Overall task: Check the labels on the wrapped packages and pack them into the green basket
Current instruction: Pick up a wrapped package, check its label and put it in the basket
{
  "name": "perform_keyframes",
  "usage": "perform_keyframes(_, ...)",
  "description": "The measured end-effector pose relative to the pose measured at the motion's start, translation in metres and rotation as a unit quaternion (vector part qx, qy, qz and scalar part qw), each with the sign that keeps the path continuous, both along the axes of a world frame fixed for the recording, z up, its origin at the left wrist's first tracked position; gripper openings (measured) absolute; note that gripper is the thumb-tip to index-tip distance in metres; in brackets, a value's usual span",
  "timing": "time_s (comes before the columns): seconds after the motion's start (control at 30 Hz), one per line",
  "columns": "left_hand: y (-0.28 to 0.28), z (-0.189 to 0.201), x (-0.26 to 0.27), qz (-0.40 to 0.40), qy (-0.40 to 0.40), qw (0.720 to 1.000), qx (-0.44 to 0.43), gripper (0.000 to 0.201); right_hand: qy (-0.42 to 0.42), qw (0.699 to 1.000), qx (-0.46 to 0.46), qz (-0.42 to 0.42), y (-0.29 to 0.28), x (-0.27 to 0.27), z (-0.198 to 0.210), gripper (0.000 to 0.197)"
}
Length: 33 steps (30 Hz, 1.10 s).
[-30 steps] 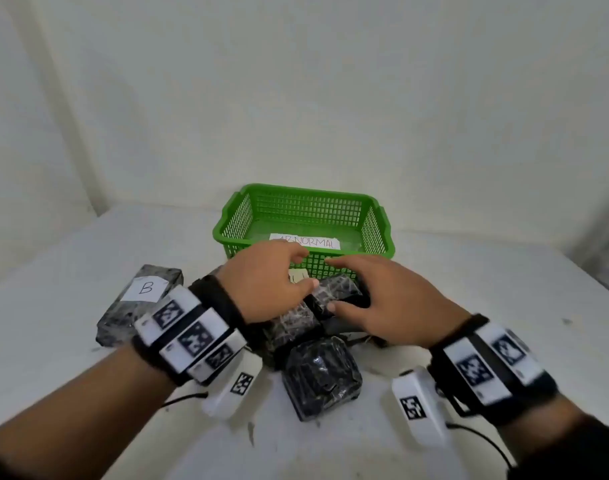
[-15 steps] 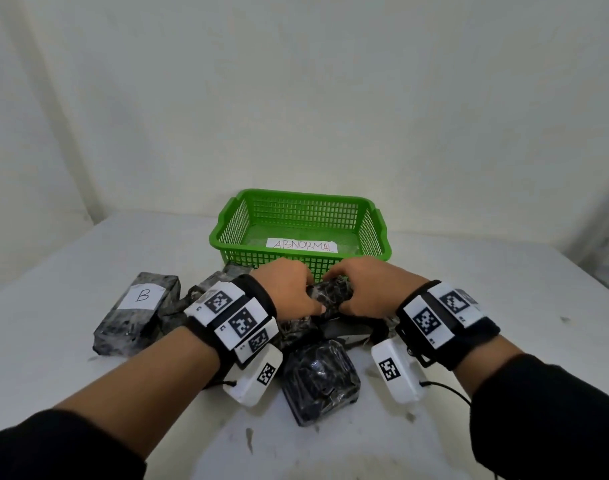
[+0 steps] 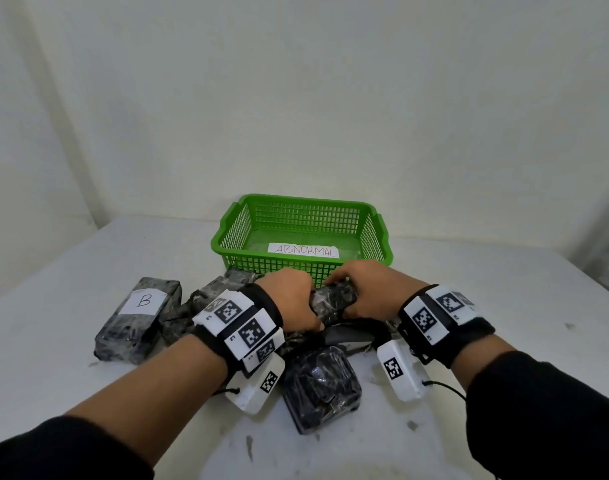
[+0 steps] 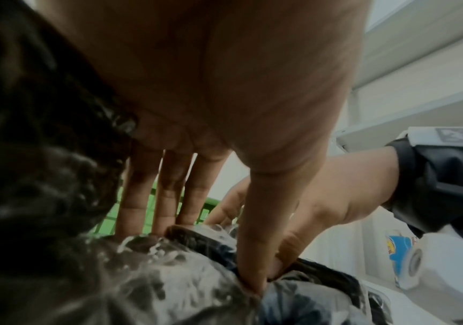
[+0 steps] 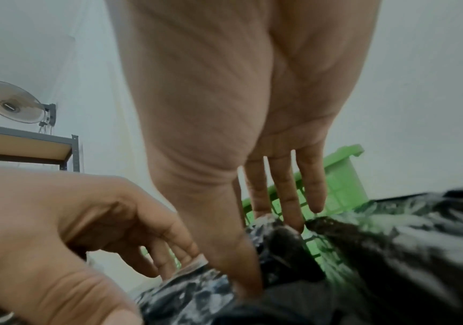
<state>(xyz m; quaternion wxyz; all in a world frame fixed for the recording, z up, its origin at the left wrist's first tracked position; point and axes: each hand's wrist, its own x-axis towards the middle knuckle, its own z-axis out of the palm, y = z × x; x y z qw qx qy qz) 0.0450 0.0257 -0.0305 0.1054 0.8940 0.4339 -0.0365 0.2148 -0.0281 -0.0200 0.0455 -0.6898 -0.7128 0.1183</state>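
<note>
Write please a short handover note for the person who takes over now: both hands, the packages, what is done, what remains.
Left hand and right hand both grip one dark plastic-wrapped package at the top of the pile, just before the green plastic mesh basket.
The basket holds only a white paper sign reading ABNORMAL; no package is packed.
A wrapped package labelled B and a dark squarish one lie on the white table.
Left: check the labels, pack all.

Head view high, forward-down; wrist views close, sharing green basket [image 3: 303, 268].
</note>
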Motion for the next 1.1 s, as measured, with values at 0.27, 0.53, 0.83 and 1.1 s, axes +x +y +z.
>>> perform_keyframes(0.27, 0.009, 0.025, -0.020, 0.030, -0.258, 0.965, -0.041, 0.048, 0.234, 0.968, 0.091, -0.016, -0.008, 0.023, 0.010, 0.061)
perform_keyframes(0.53, 0.008, 0.030, -0.021, 0.062, -0.463, 0.881, -0.069, 0.037, 0.392, 0.912, 0.119, -0.030, -0.009, 0.012, 0.018, 0.059)
perform_keyframes(0.83, 0.005, 0.011, -0.024, 0.063, -0.545, 0.820, -0.160, 0.074, 0.487, 0.853, 0.179, -0.067, -0.015, -0.001, 0.011, 0.049)
perform_keyframes(1.1, -0.001, 0.005, -0.020, 0.079, -0.549, 0.807, -0.203, 0.077, 0.526, 0.832, 0.152, -0.092, -0.024, 0.006, 0.010, 0.038)
